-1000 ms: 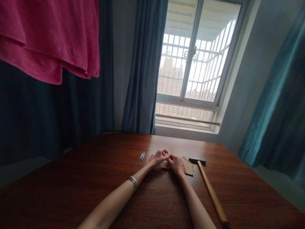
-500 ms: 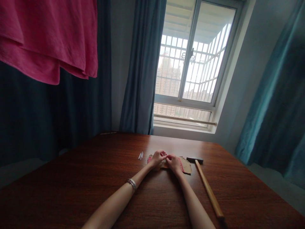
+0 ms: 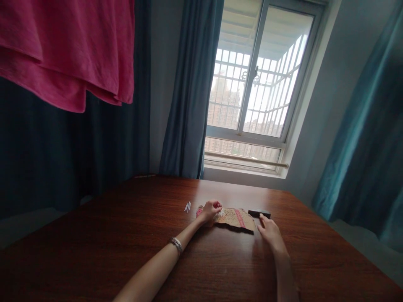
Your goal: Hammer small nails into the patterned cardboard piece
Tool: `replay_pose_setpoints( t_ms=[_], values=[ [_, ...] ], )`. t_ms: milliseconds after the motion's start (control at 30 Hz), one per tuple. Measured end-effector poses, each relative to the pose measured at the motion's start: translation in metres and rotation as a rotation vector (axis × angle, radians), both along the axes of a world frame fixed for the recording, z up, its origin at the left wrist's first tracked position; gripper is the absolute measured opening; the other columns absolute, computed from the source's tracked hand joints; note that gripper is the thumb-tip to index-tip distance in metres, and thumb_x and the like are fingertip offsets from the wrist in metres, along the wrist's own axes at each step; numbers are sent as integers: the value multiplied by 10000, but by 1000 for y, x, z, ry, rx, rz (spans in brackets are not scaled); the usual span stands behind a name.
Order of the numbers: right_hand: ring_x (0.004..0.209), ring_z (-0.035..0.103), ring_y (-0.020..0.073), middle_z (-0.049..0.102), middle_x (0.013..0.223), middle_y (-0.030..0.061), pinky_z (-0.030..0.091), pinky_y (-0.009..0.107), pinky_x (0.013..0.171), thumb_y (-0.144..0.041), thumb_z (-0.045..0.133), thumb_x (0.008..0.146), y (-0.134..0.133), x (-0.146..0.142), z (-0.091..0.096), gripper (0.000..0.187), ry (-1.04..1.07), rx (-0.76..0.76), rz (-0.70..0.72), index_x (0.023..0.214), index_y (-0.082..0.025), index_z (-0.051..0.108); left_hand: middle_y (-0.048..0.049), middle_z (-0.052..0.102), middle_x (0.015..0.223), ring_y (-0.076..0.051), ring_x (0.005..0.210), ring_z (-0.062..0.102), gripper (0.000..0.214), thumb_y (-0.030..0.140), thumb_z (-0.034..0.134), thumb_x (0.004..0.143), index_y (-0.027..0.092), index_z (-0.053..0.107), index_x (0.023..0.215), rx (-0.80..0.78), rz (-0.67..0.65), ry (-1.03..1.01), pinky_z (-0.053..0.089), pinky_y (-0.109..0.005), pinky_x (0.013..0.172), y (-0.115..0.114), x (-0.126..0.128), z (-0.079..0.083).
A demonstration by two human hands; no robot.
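Observation:
On the table lies a piece of cardboard (image 3: 247,222), patterned with dots and a pink band; its front edge is slightly raised and casts a dark shadow. My left hand (image 3: 210,211) rests over its left part, thumb and fingers pinched together. What they hold is too small to name. To the right of the cardboard is a hammer (image 3: 254,213) with a black head. My right hand (image 3: 270,230) lies over its wooden handle, fingers stretched toward the head; hand and forearm hide most of the handle. Several thin silvery nails (image 3: 187,206) lie left of my left hand.
The brown wooden table (image 3: 100,247) stretches out on both sides of my arms. Behind it are a barred window (image 3: 248,84) and a blue curtain (image 3: 189,92). A pink cloth (image 3: 72,54) hangs at upper left.
My right hand has left the cardboard beside my left hand and moved right, over the hammer handle. My left hand stays pinched at the cardboard. The view has shifted slightly.

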State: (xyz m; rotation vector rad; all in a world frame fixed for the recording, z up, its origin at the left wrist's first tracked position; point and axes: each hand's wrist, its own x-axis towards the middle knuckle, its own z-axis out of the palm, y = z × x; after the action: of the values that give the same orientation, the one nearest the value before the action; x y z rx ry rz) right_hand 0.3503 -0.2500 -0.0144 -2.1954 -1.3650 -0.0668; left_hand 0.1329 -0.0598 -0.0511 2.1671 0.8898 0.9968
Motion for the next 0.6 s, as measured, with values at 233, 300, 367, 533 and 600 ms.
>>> replay_pose_setpoints(
  t_ms=[233, 300, 367, 533, 600],
  values=[
    [928, 608, 280, 625, 1008, 179, 451, 343, 803, -457, 382, 823, -85, 8, -58, 577, 25, -10, -262, 1244, -75, 477, -29, 651, 726, -142, 695, 578, 185, 279, 572, 695, 143, 671, 773, 7, 2, 11, 419, -230, 644, -1, -1, 1],
    [937, 595, 300, 611, 1024, 171, 450, 372, 813, -507, 399, 807, -92, -2, -61, 595, -23, -13, -291, 1238, -106, 485, -31, 654, 733, -141, 697, 579, 190, 279, 566, 701, 143, 671, 781, 9, -6, 0, 420, -230, 646, -1, -1, 1],
    [934, 587, 315, 596, 1038, 165, 448, 397, 812, -524, 427, 791, -95, -10, -59, 582, -90, -42, -296, 1219, -138, 507, -33, 657, 739, -143, 702, 582, 189, 278, 566, 701, 144, 670, 783, 4, -10, -7, 422, -231, 650, -2, -2, 1],
    [846, 618, 283, 609, 951, 149, 465, 372, 765, -455, 435, 820, -96, -21, -49, 451, -176, -81, -289, 1134, -161, 571, -35, 659, 745, -148, 713, 588, 185, 278, 570, 698, 147, 669, 783, -18, 0, -16, 430, -231, 651, -4, -3, 3],
    [815, 635, 268, 626, 898, 138, 473, 349, 738, -414, 430, 834, -97, -22, -47, 375, -174, -75, -273, 1067, -180, 607, -38, 659, 744, -149, 713, 588, 191, 279, 569, 697, 142, 669, 785, -13, -6, -27, 431, -232, 653, -5, -3, 3]
  ],
)
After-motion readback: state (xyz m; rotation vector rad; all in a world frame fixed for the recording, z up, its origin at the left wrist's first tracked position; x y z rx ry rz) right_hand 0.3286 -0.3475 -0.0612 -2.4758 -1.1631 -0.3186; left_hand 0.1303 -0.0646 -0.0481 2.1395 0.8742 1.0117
